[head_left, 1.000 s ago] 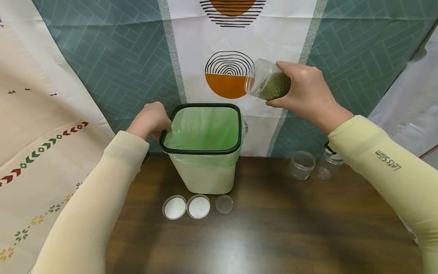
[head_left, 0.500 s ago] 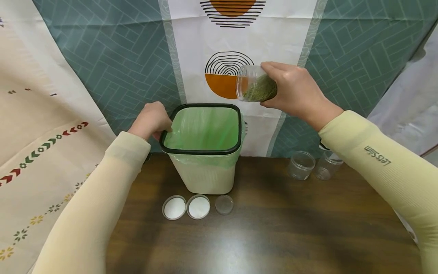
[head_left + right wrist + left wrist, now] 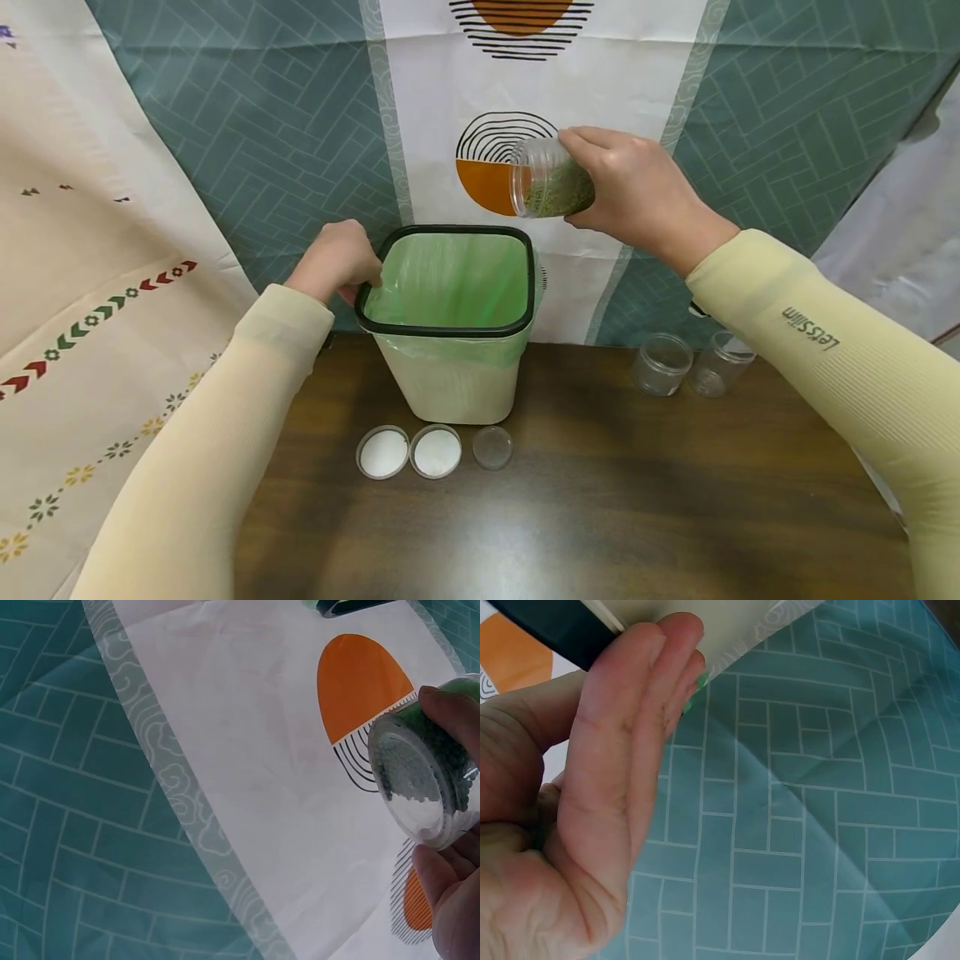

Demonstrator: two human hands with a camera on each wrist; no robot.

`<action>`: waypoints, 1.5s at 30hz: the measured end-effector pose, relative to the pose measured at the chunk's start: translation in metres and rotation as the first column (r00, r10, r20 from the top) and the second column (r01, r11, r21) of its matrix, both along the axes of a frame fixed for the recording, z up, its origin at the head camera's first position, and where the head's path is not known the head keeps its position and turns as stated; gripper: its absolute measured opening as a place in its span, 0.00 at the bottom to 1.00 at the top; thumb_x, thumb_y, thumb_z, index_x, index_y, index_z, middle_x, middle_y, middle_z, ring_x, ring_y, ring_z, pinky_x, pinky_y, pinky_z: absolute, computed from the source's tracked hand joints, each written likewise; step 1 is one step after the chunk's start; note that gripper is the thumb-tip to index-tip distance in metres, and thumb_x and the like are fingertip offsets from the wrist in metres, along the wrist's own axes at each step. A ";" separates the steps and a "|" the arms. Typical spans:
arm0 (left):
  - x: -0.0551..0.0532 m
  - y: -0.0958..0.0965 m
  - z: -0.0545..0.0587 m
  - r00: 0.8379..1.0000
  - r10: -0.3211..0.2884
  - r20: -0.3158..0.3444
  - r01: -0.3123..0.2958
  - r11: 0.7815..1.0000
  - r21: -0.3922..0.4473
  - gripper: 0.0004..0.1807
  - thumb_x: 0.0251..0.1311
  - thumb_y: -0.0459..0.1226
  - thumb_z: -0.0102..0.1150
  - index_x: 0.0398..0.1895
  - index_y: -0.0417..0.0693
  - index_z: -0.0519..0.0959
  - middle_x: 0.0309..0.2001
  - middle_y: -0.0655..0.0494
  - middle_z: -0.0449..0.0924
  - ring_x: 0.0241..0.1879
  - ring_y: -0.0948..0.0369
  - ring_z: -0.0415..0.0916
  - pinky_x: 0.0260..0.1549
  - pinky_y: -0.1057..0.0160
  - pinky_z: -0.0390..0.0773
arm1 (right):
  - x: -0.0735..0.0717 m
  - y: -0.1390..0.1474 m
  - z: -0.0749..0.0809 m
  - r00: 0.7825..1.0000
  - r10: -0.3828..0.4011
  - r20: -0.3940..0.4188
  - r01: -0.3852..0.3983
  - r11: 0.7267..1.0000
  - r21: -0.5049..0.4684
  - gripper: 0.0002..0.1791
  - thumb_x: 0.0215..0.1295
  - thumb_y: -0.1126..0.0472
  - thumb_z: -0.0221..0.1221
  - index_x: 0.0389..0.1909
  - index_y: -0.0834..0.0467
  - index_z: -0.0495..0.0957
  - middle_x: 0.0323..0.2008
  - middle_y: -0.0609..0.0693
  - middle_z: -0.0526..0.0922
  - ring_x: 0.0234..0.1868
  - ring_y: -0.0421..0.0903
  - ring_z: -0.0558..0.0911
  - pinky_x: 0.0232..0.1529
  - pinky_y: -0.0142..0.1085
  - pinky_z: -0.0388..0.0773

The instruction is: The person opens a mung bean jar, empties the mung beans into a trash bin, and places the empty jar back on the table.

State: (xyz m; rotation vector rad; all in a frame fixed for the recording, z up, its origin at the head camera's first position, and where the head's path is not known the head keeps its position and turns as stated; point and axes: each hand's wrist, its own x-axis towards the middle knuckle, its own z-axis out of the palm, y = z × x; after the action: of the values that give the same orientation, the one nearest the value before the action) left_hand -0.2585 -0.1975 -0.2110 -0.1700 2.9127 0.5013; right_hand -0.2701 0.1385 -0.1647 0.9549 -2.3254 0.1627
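My right hand (image 3: 637, 190) holds a clear jar (image 3: 553, 185) of small green granules on its side, mouth pointing left. It hangs above and right of the bin's opening, and the granules lie along the jar's lower wall. The right wrist view shows the jar's base (image 3: 409, 776) between thumb and fingers. At the left, my left hand (image 3: 339, 260) grips the black rim of a pale trash bin (image 3: 453, 387) lined with a green bag (image 3: 450, 279). Seen from the left wrist, the fingers (image 3: 604, 757) lie straight against the bin's outer side, under the rim.
In front of the bin lie two lids with white discs, a left one (image 3: 384, 452) and a right one (image 3: 437, 452), beside a clear lid (image 3: 492, 448). Two clear jars, one wide (image 3: 662, 364) and one narrower (image 3: 720, 367), stand at the right by the patterned cloth (image 3: 300, 125).
My right hand has moved left with the jar, closer to the bin, and the granules have slid toward the mouth. The left hand stays on the rim.
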 end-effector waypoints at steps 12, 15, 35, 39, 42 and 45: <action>-0.001 0.002 -0.001 1.000 0.000 -0.009 0.000 1.000 -0.022 0.07 0.50 0.32 0.57 0.29 0.35 0.78 0.18 0.44 0.81 0.17 0.56 0.81 0.21 0.60 0.80 | 0.000 -0.005 0.001 1.000 -0.009 0.005 0.008 1.000 0.023 0.45 0.36 0.62 0.75 0.61 0.58 0.68 0.58 0.55 0.75 0.55 0.56 0.76 0.55 0.50 0.75; 0.000 0.001 -0.001 1.000 0.005 -0.009 -0.005 1.000 -0.019 0.07 0.51 0.32 0.57 0.30 0.34 0.78 0.20 0.43 0.82 0.17 0.56 0.81 0.22 0.60 0.80 | 0.000 -0.007 0.002 1.000 0.004 0.001 -0.004 1.000 0.028 0.44 0.36 0.63 0.75 0.60 0.59 0.68 0.58 0.55 0.75 0.54 0.56 0.76 0.54 0.50 0.75; 0.001 0.004 -0.001 1.000 0.013 -0.028 -0.014 1.000 -0.024 0.06 0.50 0.30 0.53 0.28 0.36 0.78 0.21 0.42 0.81 0.17 0.54 0.81 0.17 0.61 0.78 | -0.007 -0.012 0.000 0.997 0.052 -0.059 -0.048 0.996 0.069 0.40 0.35 0.68 0.73 0.56 0.62 0.70 0.55 0.56 0.76 0.54 0.55 0.76 0.54 0.50 0.75; 0.001 0.004 -0.001 0.999 0.001 -0.040 -0.002 1.000 -0.027 0.06 0.49 0.30 0.52 0.27 0.35 0.79 0.19 0.43 0.81 0.16 0.55 0.81 0.16 0.62 0.77 | -0.007 -0.011 -0.002 0.997 0.052 -0.063 -0.047 0.996 0.073 0.41 0.35 0.68 0.73 0.58 0.62 0.70 0.56 0.56 0.75 0.55 0.56 0.76 0.55 0.50 0.75; 0.001 0.003 -0.001 0.999 -0.003 -0.039 0.002 1.000 -0.027 0.07 0.49 0.30 0.52 0.26 0.35 0.79 0.19 0.43 0.81 0.16 0.55 0.80 0.16 0.61 0.78 | -0.007 -0.011 -0.002 0.997 0.048 -0.056 -0.044 0.996 0.074 0.42 0.35 0.68 0.73 0.58 0.62 0.69 0.56 0.57 0.75 0.56 0.56 0.76 0.55 0.50 0.75; 0.001 0.003 -0.001 0.999 -0.002 -0.041 0.001 1.000 -0.027 0.06 0.49 0.29 0.52 0.26 0.36 0.79 0.18 0.43 0.81 0.16 0.55 0.80 0.16 0.61 0.78 | -0.007 -0.011 -0.002 0.998 0.047 -0.052 -0.043 0.996 0.078 0.42 0.35 0.68 0.73 0.59 0.62 0.69 0.56 0.57 0.75 0.56 0.57 0.76 0.55 0.51 0.75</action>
State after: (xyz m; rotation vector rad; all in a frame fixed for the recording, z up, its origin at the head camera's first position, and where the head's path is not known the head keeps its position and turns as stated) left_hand -0.2575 -0.1946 -0.2124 -0.1625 2.9605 0.4709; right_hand -0.2767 0.1273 -0.1663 1.0370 -2.2759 0.0657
